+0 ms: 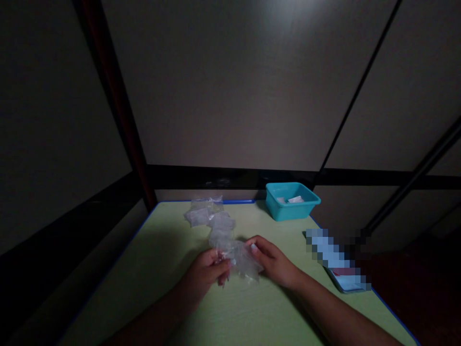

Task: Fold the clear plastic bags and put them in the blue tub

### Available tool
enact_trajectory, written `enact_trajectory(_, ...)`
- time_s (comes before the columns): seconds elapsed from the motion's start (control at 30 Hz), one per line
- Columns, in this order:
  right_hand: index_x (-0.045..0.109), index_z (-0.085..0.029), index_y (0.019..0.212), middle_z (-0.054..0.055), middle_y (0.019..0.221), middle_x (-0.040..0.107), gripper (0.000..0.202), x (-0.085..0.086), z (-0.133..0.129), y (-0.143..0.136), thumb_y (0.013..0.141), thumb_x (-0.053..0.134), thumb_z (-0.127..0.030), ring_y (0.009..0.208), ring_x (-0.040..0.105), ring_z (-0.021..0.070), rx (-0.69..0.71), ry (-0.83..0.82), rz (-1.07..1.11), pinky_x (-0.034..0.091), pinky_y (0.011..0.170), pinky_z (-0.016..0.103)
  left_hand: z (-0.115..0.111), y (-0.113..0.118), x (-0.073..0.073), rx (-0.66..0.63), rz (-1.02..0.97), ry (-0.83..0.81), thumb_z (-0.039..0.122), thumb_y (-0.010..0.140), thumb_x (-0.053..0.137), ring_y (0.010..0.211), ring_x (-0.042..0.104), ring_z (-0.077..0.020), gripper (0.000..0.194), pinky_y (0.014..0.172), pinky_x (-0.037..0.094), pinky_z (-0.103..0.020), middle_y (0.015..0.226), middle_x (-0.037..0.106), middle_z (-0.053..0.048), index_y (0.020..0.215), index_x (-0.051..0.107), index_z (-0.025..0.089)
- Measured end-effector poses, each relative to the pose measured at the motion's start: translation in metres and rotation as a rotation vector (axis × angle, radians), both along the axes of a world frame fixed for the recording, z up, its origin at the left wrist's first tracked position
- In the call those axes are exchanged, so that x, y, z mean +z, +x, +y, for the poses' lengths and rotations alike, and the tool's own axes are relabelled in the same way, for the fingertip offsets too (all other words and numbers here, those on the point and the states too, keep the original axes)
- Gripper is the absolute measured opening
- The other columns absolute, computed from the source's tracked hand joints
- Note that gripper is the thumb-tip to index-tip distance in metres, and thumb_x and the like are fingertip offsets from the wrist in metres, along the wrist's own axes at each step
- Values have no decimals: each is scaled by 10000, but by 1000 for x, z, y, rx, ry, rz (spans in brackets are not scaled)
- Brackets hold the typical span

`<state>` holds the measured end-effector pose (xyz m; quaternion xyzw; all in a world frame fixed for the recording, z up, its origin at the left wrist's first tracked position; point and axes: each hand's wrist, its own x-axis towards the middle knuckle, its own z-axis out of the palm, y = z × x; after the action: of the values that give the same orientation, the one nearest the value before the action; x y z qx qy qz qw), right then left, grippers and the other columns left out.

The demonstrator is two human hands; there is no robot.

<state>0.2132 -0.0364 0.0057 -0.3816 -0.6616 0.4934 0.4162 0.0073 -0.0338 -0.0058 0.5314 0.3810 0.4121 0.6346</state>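
Observation:
Between my two hands is a clear plastic bag [243, 262], thin and crinkled, held just above the table. My left hand [209, 270] pinches its left side between thumb and fingers. On the other side my right hand [271, 259] grips the upper right edge, thumb on top. Beyond the hands, several more clear plastic bags [220, 225] lie loosely overlapped, running back toward the far edge. Whether anything is inside the held bag I cannot make out in the dim light.
A turquoise plastic basket [292, 211] with small white packets [296, 199] in it stands at the far right corner. A phone-like device [347, 283], partly blurred out, lies along the right edge. The pale green table [158, 269] has a blue rim, with wall panels behind it.

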Motion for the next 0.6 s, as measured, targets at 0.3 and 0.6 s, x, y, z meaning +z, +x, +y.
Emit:
enact_trajectory(0.3,617,-171,1011,56,909,582,279,11,-24,-12,830,630,-383,850,545,186,-39,225,-86,425,730,288,-11,2,11,28,83,12,526,646,682,441,425,-102,390,455,335,-221,455,494,34,572,531,174)
enact_trajectory(0.6,574,-143,607,-21,558,506,434,5,-1,3,760,663,-539,535,409,98,-193,-159,279,309,536,230,-14,0,14,117,193,-33,530,693,589,371,358,-97,409,412,294,-230,382,418,50,475,455,211)
